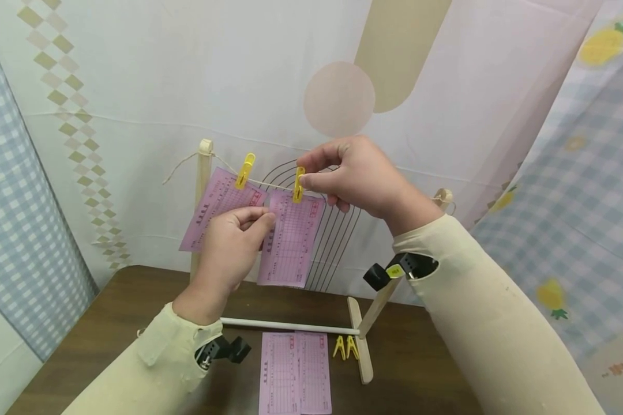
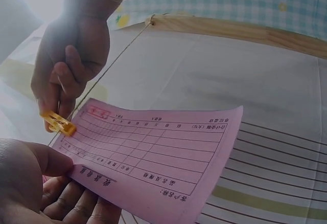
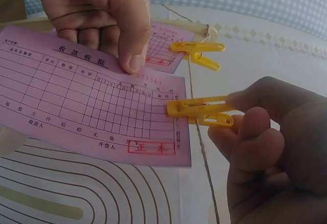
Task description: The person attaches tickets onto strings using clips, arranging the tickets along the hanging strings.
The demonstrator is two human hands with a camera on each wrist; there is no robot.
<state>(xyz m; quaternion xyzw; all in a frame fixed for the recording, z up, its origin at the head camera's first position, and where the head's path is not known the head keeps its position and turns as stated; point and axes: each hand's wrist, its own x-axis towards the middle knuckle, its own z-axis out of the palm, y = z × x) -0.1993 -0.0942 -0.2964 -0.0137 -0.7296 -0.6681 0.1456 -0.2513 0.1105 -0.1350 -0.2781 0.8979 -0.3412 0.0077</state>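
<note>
A pink printed slip (image 1: 292, 242) hangs at the string, its top edge in a yellow clothespin (image 1: 298, 185). My right hand (image 1: 360, 178) pinches that clothespin's upper end between thumb and index finger; in the right wrist view the clothespin (image 3: 199, 109) bites the slip's edge (image 3: 76, 96). My left hand (image 1: 228, 248) pinches the slip's left edge between thumb and fingers, also seen in the left wrist view on the slip (image 2: 148, 152). To the left, another pink slip (image 1: 218, 199) hangs tilted from the string under a second yellow clothespin (image 1: 245, 171).
Wooden posts (image 1: 203, 173) hold the string, with a white rod (image 1: 291, 326) low between them. On the brown table (image 1: 88, 351) lie two more pink slips (image 1: 280, 374), overlapping, and two yellow clothespins (image 1: 345, 347) beside the right wooden foot (image 1: 363, 357). Patterned cloth hangs behind.
</note>
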